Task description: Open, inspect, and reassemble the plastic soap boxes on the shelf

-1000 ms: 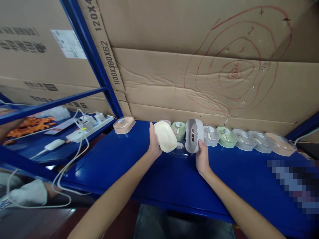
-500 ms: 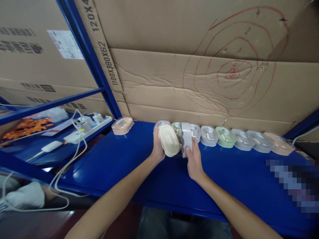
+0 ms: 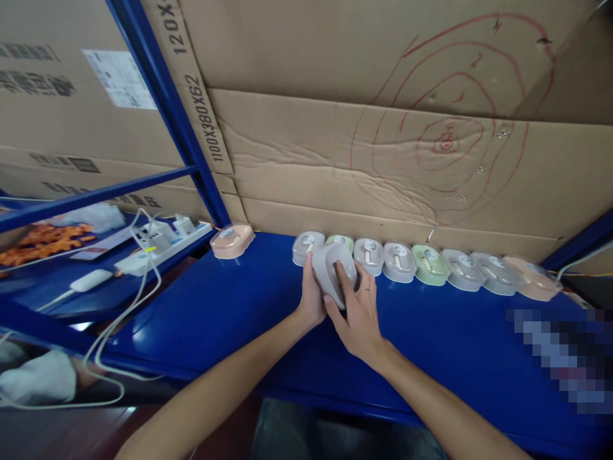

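I see both hands closed around one pale grey oval plastic box (image 3: pixel 330 271), held just above the blue metal surface (image 3: pixel 268 332). My left hand (image 3: pixel 311 300) grips its left side, fingers wrapped behind; my right hand (image 3: pixel 359 313) presses its front, fingers (image 3: pixel 342 278) spread over the shell. Just behind stands a row of grey, green and peach lidded boxes (image 3: pixel 416 262) against the cardboard wall (image 3: pixel 335 160).

left hand (image 3: pixel 313 295): fingers curled, palm turned inward, thumb up | right hand (image 3: pixel 360 311): fingers spread and bent, palm facing left; both hands pressed close together | forearms: bare, stretched forward, converging from below
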`<state>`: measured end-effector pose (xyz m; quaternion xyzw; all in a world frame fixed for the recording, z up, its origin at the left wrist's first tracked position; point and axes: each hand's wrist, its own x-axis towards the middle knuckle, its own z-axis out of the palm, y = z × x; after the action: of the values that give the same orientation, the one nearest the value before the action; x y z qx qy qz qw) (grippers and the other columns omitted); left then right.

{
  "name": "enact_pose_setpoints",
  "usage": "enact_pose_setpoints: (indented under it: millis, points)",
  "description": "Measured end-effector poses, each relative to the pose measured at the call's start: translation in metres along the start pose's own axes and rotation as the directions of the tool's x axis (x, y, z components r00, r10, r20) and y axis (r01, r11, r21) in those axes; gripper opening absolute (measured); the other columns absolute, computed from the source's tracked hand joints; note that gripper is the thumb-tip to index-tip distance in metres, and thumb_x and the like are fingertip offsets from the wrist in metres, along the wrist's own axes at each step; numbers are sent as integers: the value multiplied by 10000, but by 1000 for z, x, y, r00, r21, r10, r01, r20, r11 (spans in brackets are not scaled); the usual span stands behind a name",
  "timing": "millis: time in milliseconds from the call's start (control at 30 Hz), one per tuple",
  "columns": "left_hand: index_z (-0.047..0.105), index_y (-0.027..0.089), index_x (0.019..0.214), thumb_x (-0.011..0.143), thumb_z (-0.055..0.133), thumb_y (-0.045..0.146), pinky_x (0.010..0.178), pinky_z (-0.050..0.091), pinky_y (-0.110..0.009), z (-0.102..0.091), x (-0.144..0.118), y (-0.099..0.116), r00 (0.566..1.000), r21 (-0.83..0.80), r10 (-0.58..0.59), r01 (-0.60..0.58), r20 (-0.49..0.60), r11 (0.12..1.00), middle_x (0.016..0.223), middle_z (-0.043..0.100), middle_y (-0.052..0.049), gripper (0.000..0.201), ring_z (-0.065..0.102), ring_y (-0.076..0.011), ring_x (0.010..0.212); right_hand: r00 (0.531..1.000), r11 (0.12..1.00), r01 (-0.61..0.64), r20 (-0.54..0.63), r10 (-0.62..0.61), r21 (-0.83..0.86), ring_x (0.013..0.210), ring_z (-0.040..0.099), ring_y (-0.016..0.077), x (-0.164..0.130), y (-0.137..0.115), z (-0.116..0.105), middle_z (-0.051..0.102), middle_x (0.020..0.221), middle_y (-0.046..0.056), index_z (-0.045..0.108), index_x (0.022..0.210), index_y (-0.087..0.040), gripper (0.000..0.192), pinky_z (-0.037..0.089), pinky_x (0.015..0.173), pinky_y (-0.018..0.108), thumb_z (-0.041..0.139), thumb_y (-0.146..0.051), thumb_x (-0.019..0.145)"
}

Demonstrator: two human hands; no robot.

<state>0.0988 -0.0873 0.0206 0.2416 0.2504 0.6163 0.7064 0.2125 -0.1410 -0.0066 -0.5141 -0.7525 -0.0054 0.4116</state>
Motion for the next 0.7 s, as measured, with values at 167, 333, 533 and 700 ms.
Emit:
enact_pose_setpoints:
  millis: [167, 333, 533, 700]
  points:
    - [746, 194, 1379, 979, 565, 759, 1085, 581, -453, 6, -6, 8, 998, 14, 45, -45, 32, 999, 1168, 840, -108, 716, 753, -352, 1242, 999, 999, 24, 24, -24, -29, 1521, 384, 460, 0, 0, 3, 300, 1660, 208, 292, 1753, -345, 713, 460, 1146, 694, 559, -459, 1101]
    - [721, 208, 1396, 910, 754, 613, 1045, 585, -440, 6, -7, 13, 995, 103, 59, -67, 80, 992, 1166, 831, -91, 634, 772, -339, 1165, 998, 999, 52, 46, -51, -12, 1496, 422, 450, 2, 4, -1, 336, 1652, 193, 321, 1746, -347, 757, 467, 1162, 696, 617, -492, 1064]
    - [784, 177, 1249, 904, 722, 592, 899, 610, -376, -11, 22, 29, 990, 103, 125, -131, 58, 986, 1073, 831, -84, 543, 780, -290, 1011, 997, 987, 75, -17, -73, 142, 1460, 517, 360, 12, 20, -9, 529, 1538, 170, 388, 1672, -271, 645, 490, 1217, 609, 592, -422, 1079]
    - [804, 184, 1094, 904, 683, 622, 873, 621, -376, -33, 50, 55, 979, 12, 196, -196, -48, 981, 1003, 828, -86, 493, 778, -293, 1009, 973, 986, 165, 158, -166, 21, 1302, 615, 361, 16, 37, -11, 654, 1336, 169, 631, 1421, -200, 415, 542, 1149, 575, 645, -347, 1032]
